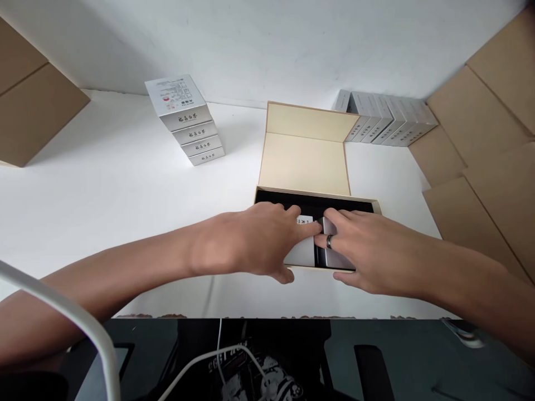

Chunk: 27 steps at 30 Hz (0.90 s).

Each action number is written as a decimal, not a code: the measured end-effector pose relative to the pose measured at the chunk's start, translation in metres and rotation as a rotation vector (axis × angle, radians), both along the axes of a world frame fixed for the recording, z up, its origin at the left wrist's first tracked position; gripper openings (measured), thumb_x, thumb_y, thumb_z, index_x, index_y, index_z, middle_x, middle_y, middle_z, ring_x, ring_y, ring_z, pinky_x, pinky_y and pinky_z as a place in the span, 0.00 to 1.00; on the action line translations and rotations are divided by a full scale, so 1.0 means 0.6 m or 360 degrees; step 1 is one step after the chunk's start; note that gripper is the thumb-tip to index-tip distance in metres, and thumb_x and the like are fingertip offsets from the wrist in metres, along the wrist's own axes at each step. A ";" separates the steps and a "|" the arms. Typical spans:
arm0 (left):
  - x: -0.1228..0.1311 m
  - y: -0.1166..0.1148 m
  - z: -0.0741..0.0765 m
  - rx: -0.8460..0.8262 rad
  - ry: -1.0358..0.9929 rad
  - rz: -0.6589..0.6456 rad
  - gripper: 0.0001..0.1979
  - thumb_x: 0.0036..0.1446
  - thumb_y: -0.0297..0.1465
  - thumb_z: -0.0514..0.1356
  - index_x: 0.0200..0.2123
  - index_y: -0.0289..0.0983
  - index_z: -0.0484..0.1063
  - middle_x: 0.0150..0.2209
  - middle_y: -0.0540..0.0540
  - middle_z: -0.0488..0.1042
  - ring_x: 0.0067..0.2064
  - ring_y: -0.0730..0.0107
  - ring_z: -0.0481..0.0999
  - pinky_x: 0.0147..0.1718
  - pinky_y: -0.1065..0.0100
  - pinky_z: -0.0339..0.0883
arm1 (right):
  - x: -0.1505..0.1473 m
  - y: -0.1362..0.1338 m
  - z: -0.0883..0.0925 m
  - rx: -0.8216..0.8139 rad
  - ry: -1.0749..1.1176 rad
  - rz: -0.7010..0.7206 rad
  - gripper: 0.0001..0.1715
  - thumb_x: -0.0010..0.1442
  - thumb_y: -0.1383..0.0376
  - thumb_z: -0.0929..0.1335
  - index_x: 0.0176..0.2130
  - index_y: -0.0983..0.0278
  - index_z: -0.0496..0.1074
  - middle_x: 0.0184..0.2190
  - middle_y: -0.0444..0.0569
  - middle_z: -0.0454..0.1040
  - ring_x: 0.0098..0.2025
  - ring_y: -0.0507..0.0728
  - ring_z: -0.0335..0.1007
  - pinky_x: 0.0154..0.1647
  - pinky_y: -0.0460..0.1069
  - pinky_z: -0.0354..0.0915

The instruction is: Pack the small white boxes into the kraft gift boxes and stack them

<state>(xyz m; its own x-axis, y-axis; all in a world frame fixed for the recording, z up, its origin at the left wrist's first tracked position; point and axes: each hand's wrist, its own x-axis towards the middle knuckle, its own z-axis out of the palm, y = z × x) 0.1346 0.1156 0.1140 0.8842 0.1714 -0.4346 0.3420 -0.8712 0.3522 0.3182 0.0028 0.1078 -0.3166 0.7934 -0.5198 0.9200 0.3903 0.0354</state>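
Note:
A cream gift box [306, 161] lies on the white table with its lid folded back towards the wall. Its black-lined tray holds a white carton [301, 253] on the left and a silver-grey carton [335, 259] on the right, with a dark gap between them. My left hand [267, 239] rests over the left part of the box, fingers apart, its index finger across the white carton. Over the right carton is my right hand [359, 248], fingers spread, a dark ring on one finger. Both hands touch the cartons and partly hide them.
A stack of several silver cartons [195, 133] stands at the back left. A row of similar cartons [401, 120] is behind the box at the right. Brown cardboard boxes [493, 139] line the right side, another [37, 111] the far left. A white cable [83, 317] crosses the lower left.

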 end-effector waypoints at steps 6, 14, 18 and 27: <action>0.021 0.010 -0.019 -0.0134 -0.0119 0.0009 0.33 0.43 0.42 0.78 0.54 0.46 0.79 0.41 0.45 0.78 0.48 0.48 0.78 0.48 0.59 0.70 | -0.013 0.012 0.011 -0.0166 -0.0081 -0.0082 0.19 0.62 0.57 0.75 0.51 0.61 0.82 0.44 0.56 0.71 0.39 0.62 0.72 0.38 0.55 0.66; 0.062 0.007 0.007 0.0035 0.0306 -0.0100 0.39 0.38 0.38 0.80 0.57 0.48 0.79 0.30 0.50 0.76 0.32 0.55 0.75 0.38 0.61 0.72 | -0.007 0.014 0.009 -0.0139 0.0017 -0.0079 0.20 0.60 0.57 0.76 0.51 0.61 0.82 0.41 0.54 0.70 0.42 0.64 0.71 0.41 0.57 0.67; 0.067 0.006 0.019 0.0091 0.0380 -0.0207 0.39 0.44 0.42 0.78 0.62 0.48 0.77 0.36 0.46 0.78 0.32 0.57 0.73 0.34 0.62 0.70 | 0.002 0.009 0.007 -0.0171 0.0132 -0.0116 0.19 0.62 0.58 0.74 0.52 0.60 0.82 0.42 0.54 0.69 0.42 0.63 0.70 0.43 0.57 0.67; 0.019 0.002 0.004 -0.0070 0.0098 -0.0002 0.43 0.55 0.43 0.74 0.69 0.41 0.63 0.49 0.42 0.77 0.46 0.53 0.78 0.38 0.64 0.66 | 0.019 0.006 -0.002 -0.0190 0.0393 -0.0186 0.18 0.62 0.60 0.73 0.51 0.61 0.80 0.44 0.54 0.68 0.45 0.64 0.70 0.44 0.57 0.70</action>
<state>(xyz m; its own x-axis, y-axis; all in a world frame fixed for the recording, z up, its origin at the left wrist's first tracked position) 0.1458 0.1167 0.1162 0.8557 0.1497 -0.4953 0.3630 -0.8558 0.3686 0.3295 0.0065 0.1064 -0.3549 0.7700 -0.5303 0.9341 0.2689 -0.2347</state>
